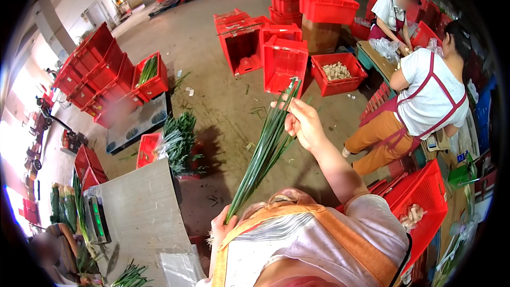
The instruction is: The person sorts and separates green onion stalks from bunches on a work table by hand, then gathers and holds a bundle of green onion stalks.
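A long bunch of green onions [258, 151] slants across the front of my body, its thin dark green stalks fanning slightly apart. Low down, my left hand [222, 227] is closed around one end of it. My right hand [302, 122] pinches the stalks near the far, upper end, where pale tips stick out past the fingers. At my left is a metal-topped table [139, 202], with a scale [98, 219] showing green digits. More green stalks [132, 275] and clear plastic bags [181, 269] lie on that table.
Red crates [95, 74] stand stacked at the left, beside a pallet [137, 127]. Bundled greens [180, 141] stand past the table. Ahead are more red crates [285, 64] and a crate of pale pieces [338, 70]. Two people [433, 90] work at the right; another person [58, 250] is lower left.
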The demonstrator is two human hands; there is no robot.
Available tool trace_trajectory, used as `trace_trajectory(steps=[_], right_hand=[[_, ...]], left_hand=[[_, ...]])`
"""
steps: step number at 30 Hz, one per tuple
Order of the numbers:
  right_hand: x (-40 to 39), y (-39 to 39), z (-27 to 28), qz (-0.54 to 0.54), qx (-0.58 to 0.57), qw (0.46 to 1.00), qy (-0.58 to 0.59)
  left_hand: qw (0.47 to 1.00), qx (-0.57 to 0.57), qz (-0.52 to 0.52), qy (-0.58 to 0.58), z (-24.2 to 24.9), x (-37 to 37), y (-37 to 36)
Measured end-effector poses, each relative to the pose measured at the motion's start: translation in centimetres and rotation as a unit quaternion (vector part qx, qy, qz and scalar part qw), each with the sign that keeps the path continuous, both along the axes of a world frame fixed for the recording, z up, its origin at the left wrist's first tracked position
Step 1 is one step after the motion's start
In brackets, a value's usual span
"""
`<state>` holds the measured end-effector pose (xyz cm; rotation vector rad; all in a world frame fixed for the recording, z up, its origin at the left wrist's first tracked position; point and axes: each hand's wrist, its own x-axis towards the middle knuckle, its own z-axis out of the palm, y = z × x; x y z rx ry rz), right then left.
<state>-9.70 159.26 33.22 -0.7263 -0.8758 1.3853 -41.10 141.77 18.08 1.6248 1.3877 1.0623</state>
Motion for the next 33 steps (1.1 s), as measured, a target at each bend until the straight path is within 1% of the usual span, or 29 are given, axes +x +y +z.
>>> trace_trajectory(steps=[2, 8, 11, 12, 15, 16, 17, 19, 21, 22, 25, 26, 29, 30, 33], right_hand=[[0.0, -0.7, 0.3, 0.027, 0.040, 0.998, 0.036], [-0.1, -1.8, 0.6, 0.000, -0.017, 0.998, 0.053], [0.9, -1.8, -0.3, 0.040, -0.018, 0.997, 0.058], [0.9, -2.0, -0.2, 0.021, -0.030, 0.998, 0.049], [1.9, -1.8, 0.0, -0.038, 0.001, 0.999, 0.039], [2.2, -1.9, 0.3, -0.074, 0.009, 0.997, -0.019], [3.0, -1.9, 0.5, -0.134, 0.043, 0.984, -0.110], [6.3, -1.0, 0.1, -0.196, 0.130, 0.966, -0.110], [7.2, -1.8, 2.8, -0.147, 0.158, 0.976, 0.020], [7.9, -1.7, 2.7, -0.085, 0.185, 0.979, 0.008], [7.1, -2.4, 2.6, -0.061, 0.222, 0.973, -0.023], [6.7, -2.8, 2.9, -0.075, 0.206, 0.973, -0.076], [6.6, -2.5, 2.8, -0.084, 0.156, 0.973, -0.147], [6.4, -2.4, 2.8, -0.090, 0.125, 0.980, -0.128], [6.9, -2.3, 2.1, -0.060, 0.087, 0.985, -0.135]], left_hand=[[1.000, -0.015, -0.006, 0.009, 0.4, -0.2, 0.0], [0.997, -0.073, -0.028, 0.021, 1.7, -0.1, 0.1], [0.995, -0.091, -0.038, -0.013, 1.7, 0.0, -0.2], [0.994, -0.094, -0.040, -0.031, 1.6, 0.2, -0.3], [0.990, -0.099, -0.055, -0.081, 1.6, 0.6, -0.4], [0.990, -0.102, -0.057, -0.085, 1.4, 0.7, -0.4], [0.989, -0.104, -0.058, -0.088, 1.1, 0.7, -0.4], [0.988, -0.103, -0.055, -0.097, 0.8, 0.7, -0.5], [0.989, -0.098, -0.048, -0.103, 0.9, 0.4, -0.4], [0.991, -0.092, -0.044, -0.084, 1.0, 0.2, -0.4], [0.998, -0.050, -0.028, -0.018, 1.2, -0.2, -0.2], [0.998, -0.051, -0.016, -0.019, 1.1, -0.1, -0.2], [0.997, -0.058, -0.028, 0.035, 1.8, -0.5, 0.1], [0.997, -0.055, -0.029, 0.049, 2.3, -0.4, 0.1], [0.998, -0.017, -0.017, 0.065, 2.8, -0.1, 0.1]])
